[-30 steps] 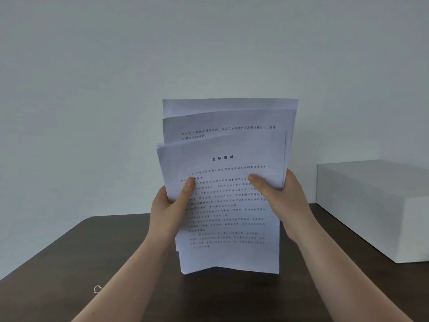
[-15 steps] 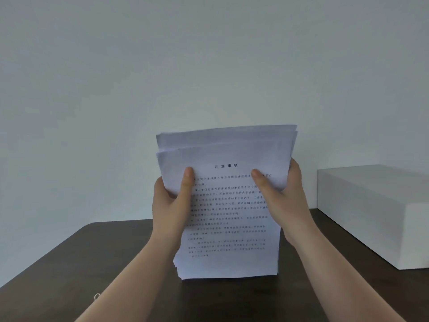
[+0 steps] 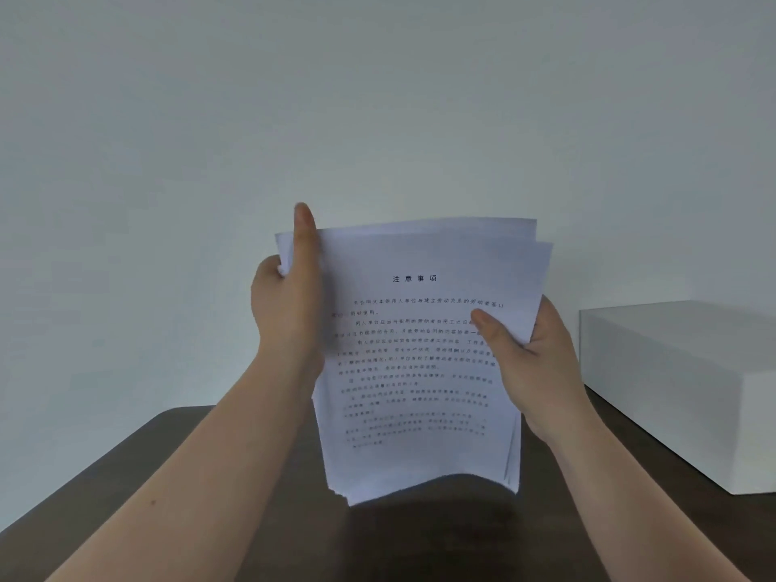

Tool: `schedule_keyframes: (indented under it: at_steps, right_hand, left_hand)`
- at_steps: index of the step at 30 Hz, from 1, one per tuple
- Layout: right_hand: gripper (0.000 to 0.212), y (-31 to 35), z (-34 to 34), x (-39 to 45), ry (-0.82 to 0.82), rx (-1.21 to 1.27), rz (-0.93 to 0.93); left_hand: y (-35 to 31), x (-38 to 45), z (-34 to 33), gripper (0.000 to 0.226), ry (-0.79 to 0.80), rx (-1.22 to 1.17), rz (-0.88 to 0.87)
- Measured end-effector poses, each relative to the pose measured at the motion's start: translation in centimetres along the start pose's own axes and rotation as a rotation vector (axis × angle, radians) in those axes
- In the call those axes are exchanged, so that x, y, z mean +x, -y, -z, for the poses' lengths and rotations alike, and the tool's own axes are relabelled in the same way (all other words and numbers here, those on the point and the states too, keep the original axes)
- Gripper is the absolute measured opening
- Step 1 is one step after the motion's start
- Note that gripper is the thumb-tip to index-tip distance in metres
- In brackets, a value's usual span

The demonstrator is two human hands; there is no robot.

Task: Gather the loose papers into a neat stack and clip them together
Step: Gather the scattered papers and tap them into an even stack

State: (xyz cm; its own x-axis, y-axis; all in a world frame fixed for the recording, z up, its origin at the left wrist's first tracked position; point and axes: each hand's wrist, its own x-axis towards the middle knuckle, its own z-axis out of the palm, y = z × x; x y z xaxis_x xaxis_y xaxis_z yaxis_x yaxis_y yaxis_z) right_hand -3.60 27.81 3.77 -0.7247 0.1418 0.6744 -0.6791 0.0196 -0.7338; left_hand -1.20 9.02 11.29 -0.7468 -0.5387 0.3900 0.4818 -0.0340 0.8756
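A stack of white printed papers stands upright above the dark table, its bottom edge lifted slightly and bowed. My left hand grips the stack's upper left edge, thumb stretched up over the top corner. My right hand holds the right edge at mid height, thumb on the front sheet. The top edges are nearly level, with back sheets peeking out at the right. No clip is visible.
A dark brown table lies below, its rounded far-left corner near the pale wall. A white rectangular box sits on the table at the right, close to my right forearm.
The uneven top edges have come down into near alignment. My left hand slid up to the stack's upper left corner. The small pale object at the table's lower left is out of view.
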Motion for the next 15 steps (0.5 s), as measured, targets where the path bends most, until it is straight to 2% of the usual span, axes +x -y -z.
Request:
schedule_keyframes:
  at_steps: [3,6,9,15]
  right_hand:
    - [0.030,-0.5,0.0,0.0,0.051,0.065,-0.053]
    - [0.036,-1.0,0.2,-0.1,0.093,0.082,-0.114]
    - [0.028,-1.4,0.3,-0.2,0.098,0.081,-0.150]
    - [0.022,-1.4,0.3,-0.3,0.135,0.103,-0.163]
  left_hand:
    - [-0.1,0.3,-0.5,0.044,-0.047,0.000,-0.019]
    - [0.2,0.3,-0.6,0.046,-0.097,-0.002,0.001]
    - [0.2,0.2,-0.6,0.057,-0.084,-0.014,-0.010]
    - [0.4,0.8,-0.9,0.041,-0.109,-0.003,-0.093]
